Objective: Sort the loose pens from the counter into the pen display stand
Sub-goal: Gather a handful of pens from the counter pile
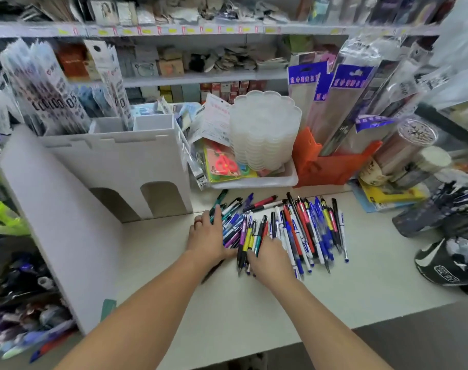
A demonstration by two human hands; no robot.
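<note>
Here, a pale counter (254, 311) fills the lower middle of the frame, backed by crowded shop shelves (174, 30) across the top. The loose pens (294, 225) lie heaped at centre. The left hand (207, 236) rests flat on the heap's left edge; the right hand (270, 257) grips several pens. The white pen display stand (115, 166) rises at centre left.

A loose heap of pens (281, 228), mostly blue, white, red and purple, lies fanned on the pale worktop (254, 303) between and beyond both grips. The white cardboard display stand (115, 166) stands upright, left of them.
</note>
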